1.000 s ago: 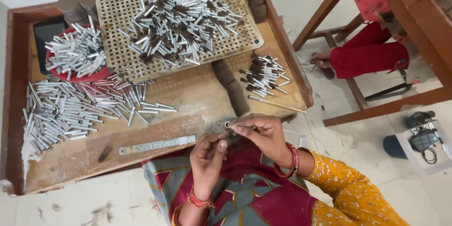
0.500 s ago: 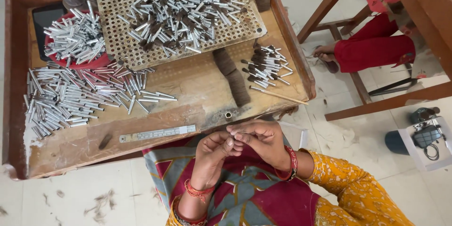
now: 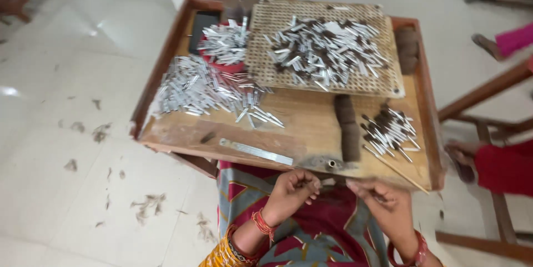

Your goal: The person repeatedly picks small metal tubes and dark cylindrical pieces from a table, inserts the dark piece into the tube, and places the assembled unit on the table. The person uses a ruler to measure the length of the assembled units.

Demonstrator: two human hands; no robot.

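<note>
My left hand and my right hand meet over my lap, just below the near edge of a low wooden tray table. Between their fingertips they pinch a small silver tube; which hand bears it I cannot tell for sure. Red bangles circle both wrists. A large heap of silver tubes lies on the table's left part.
A perforated board at the back carries several silver and dark tubes. A red bowl holds more tubes. Dark rolls, a smaller tube pile, a metal strip and a thin stick lie nearby. Another person's red-clothed foot is at right.
The view has swung, so the table now sits higher and more level in frame. Both hands stay together at the table's near edge, working the small tube.
</note>
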